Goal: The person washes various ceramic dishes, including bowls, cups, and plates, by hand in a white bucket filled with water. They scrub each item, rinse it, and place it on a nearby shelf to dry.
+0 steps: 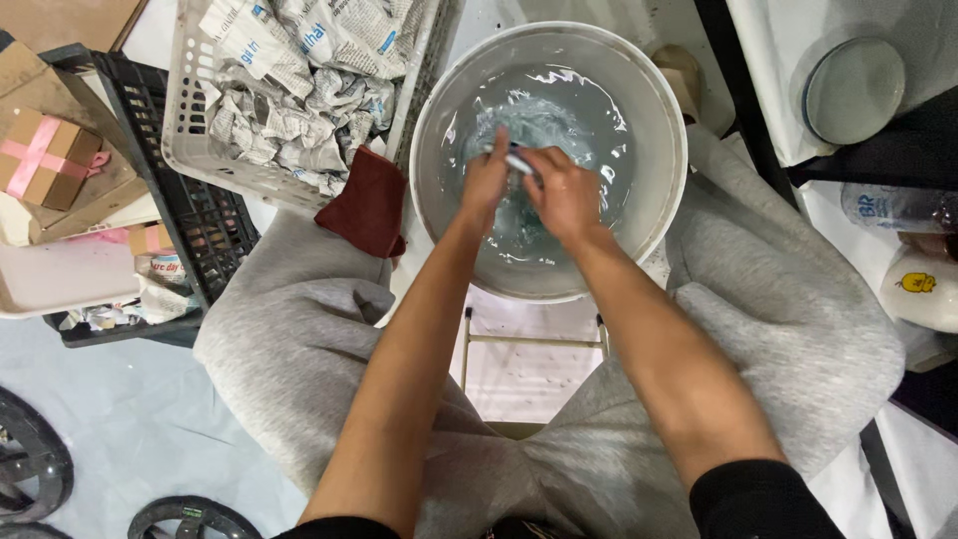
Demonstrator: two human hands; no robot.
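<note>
A round white basin (659,100) of rippling water stands on the floor between my knees. Both my hands are in the water over its middle. My left hand (486,180) and my right hand (565,192) close together on a small pale, glassy object (518,162) held between them. Only a light sliver of it shows between the fingers, so its shape is unclear. My forearms reach in from the near rim.
A white plastic basket (190,130) full of crumpled newspaper sits left of the basin, a dark red cloth (367,205) beside it. A black crate (190,210), cardboard boxes (45,155) and a pink tray lie further left. At right are a round lid (853,88) and a bottle (898,208).
</note>
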